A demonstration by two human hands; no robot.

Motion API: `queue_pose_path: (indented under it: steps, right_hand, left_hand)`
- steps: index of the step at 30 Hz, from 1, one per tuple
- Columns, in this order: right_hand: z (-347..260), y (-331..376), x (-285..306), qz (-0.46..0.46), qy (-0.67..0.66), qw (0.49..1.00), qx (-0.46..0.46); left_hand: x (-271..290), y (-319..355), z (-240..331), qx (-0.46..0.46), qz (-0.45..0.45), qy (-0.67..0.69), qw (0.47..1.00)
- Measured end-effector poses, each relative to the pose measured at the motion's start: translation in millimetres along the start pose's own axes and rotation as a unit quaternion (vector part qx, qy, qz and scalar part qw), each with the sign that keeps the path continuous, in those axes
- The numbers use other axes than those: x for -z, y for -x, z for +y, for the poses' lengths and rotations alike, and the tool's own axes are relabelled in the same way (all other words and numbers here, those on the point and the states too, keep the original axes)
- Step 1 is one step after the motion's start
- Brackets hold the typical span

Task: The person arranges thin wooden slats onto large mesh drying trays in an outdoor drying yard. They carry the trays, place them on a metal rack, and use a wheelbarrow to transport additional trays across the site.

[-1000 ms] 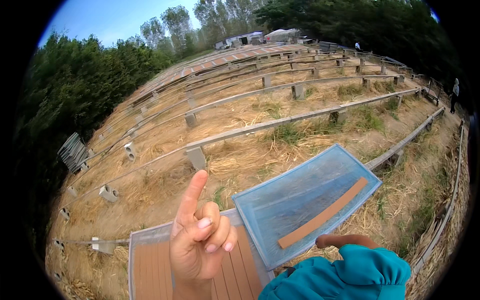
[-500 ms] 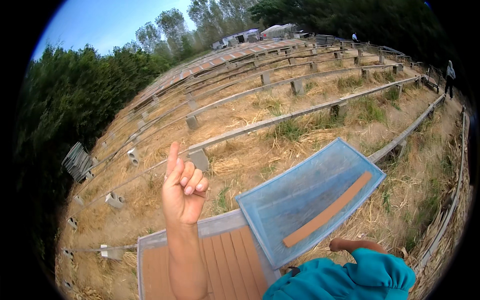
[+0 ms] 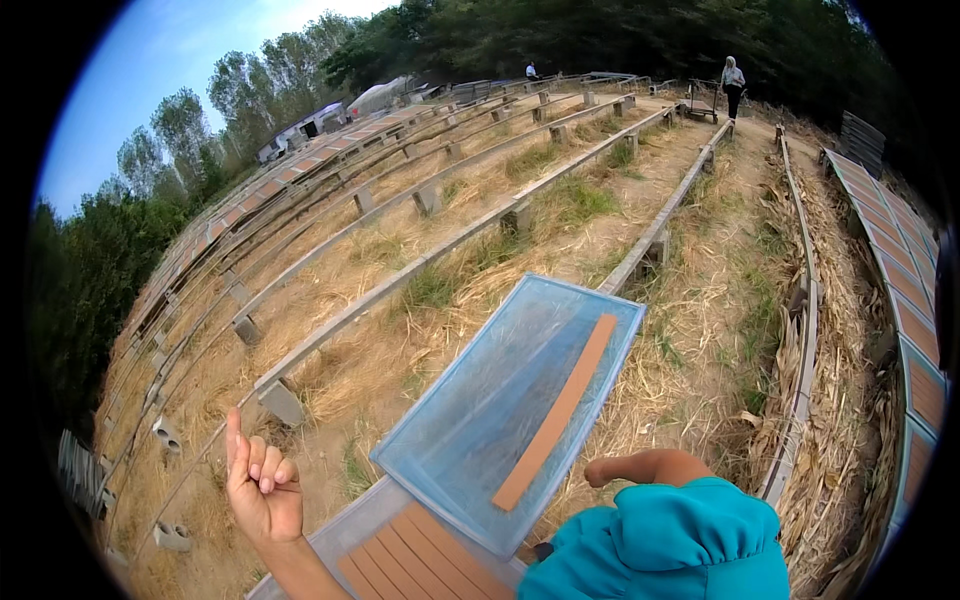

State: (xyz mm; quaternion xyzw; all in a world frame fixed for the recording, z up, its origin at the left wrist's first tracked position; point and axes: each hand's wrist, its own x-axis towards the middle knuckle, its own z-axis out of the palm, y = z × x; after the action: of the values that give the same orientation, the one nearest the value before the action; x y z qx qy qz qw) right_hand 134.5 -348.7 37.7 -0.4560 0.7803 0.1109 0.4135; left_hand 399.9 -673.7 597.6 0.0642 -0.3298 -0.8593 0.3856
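- The left hand [image 3: 268,492] was raised at the lower left, palm toward the viewer; its index finger pointed upward, apart from the other fingers, which were curled together toward the palm.
- The right hand [image 3: 603,471] emerged beyond a gathered teal fabric sleeve [image 3: 690,540], near the right edge of the blue screen; it was foreshortened, and whether its fingers were apart or together could not be told.
- The translucent blue rectangular mesh screen with a raised rim [image 3: 470,430] lay at centre, its long sides slanting up to the right.
- A single long, flat, brown strip [image 3: 560,410] rested lengthwise on this screen, close to its right edge.
- The pale grey rectangular mesh frame [image 3: 360,510] lay at the lower edge, one end overlapped by the blue screen; flat brown strips [image 3: 425,555] lay side by side on it.
- A narrow, straight grey rail [image 3: 690,182] extended from the blue screen's far edge into the distance; other rails, raised on grey blocks [image 3: 283,402], crossed the dry straw [image 3: 700,370] to its left.
- Blue-edged panels bearing brown material [image 3: 918,330] formed a row along the right side.
- A standing person in a light top and dark trousers [image 3: 733,88] appeared far off, beside a dark metal-framed cart [image 3: 705,100].
- Green trees [image 3: 250,90] bordered the field.
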Motion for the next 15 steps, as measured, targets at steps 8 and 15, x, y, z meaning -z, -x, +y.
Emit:
queue_pose_path:
  steps: [8, 15]
  right_hand:
    - [2, 6, -9, -0.016, -0.027, 0.999, -0.015]
    - [1, 26, -8, 0.039, -0.112, 0.992, -0.05]
  left_hand:
    - [10, -10, -5, 0.026, 0.016, 0.018, 0.999]
    - [39, -28, 1, 0.026, -0.077, 0.099, 0.992]
